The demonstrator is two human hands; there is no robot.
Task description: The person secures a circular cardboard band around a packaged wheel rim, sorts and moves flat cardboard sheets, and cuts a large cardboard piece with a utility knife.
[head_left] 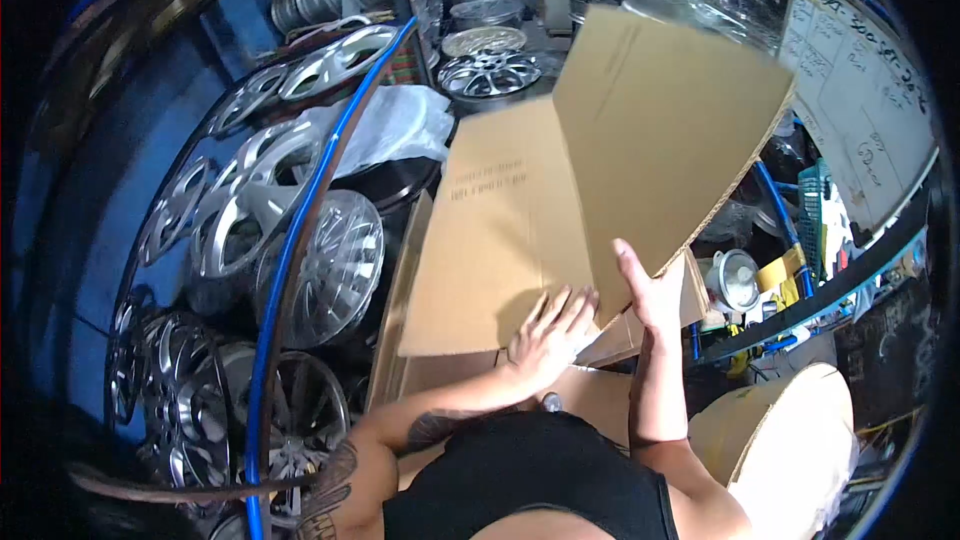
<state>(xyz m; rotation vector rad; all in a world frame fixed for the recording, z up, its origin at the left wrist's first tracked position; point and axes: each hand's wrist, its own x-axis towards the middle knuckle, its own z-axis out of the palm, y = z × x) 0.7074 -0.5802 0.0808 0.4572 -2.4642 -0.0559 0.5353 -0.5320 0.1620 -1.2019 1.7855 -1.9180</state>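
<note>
A brown cardboard box [500,230], partly flat with a fold down its middle, is held up in front of me. Its left panel bears faint print, while the right panel [670,120] angles upward. My left hand [553,335] lies flat on the lower part near the fold, fingers stretched out. At the lower right edge, my right hand [648,290] grips the cardboard, thumb on the near face and the other fingers hidden behind. Below the hands are more cardboard pieces [605,390], partly covered by my arms.
Several silver wheel rims [240,210] fill a rack with a blue post [300,230] at left. Other rims [488,75] stand at the back. At right are a whiteboard [850,90] with handwriting, a green basket [812,210], a clear container [735,280] and a large cardboard roll [770,430].
</note>
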